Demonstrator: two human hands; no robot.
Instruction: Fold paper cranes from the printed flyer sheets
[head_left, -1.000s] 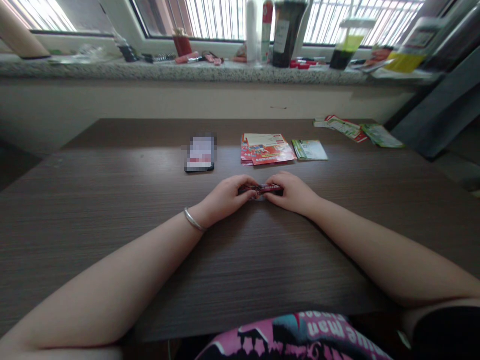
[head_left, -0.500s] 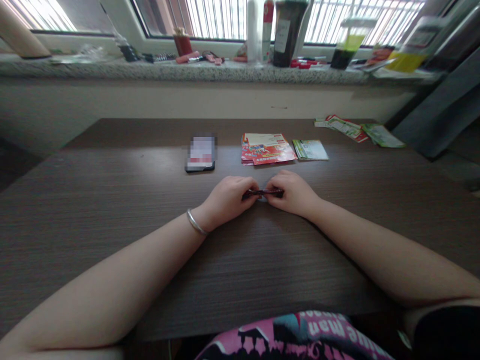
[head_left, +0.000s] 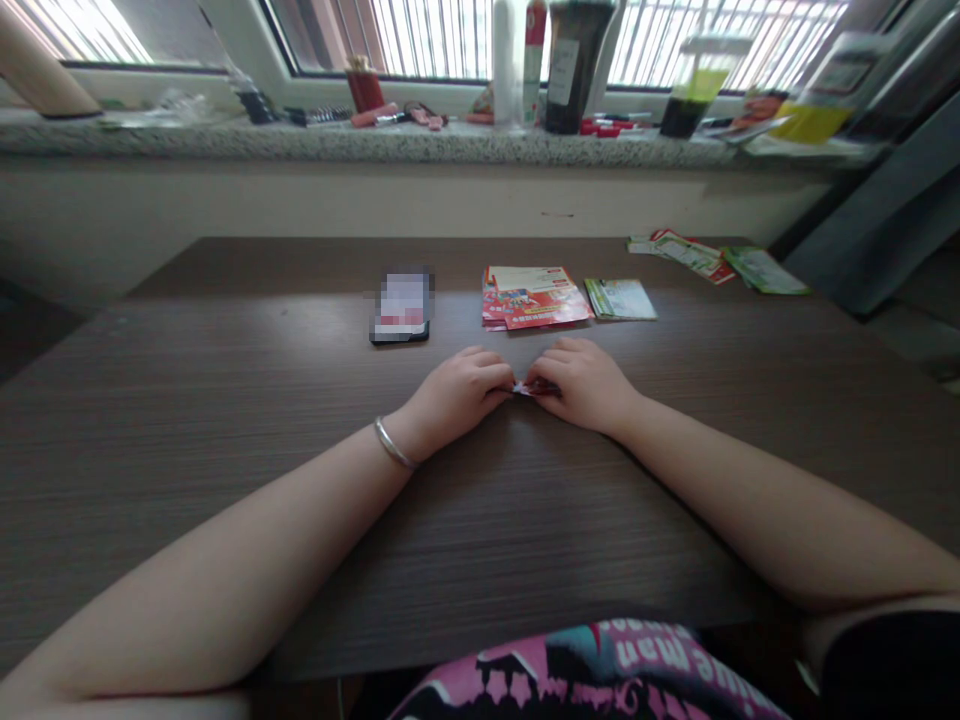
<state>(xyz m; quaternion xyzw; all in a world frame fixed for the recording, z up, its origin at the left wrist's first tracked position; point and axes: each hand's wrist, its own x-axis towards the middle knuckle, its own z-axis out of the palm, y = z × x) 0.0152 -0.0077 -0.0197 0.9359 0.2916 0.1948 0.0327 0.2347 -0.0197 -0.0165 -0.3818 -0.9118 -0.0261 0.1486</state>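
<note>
A thin dark-red and white strip (head_left: 523, 390) lies between the two hands near the middle of the table (head_left: 510, 540), its long axis running left to right; its ends are hidden in the fingers, so which end leads cannot be told. The left hand (head_left: 474, 388) and right hand (head_left: 579, 382) are each pinched on it, fingertips close together. On the windowsill (head_left: 450, 147), a lidded clear cup (head_left: 695, 95) holds something dark at the bottom with yellow-green above; the contents of the red canister (head_left: 364, 88) are too blurred to tell. Beyond the hands lie one phone (head_left: 403, 305), one stack of red leaflets (head_left: 544, 300) and one smaller stack of green-and-white cards (head_left: 621, 300).
</note>
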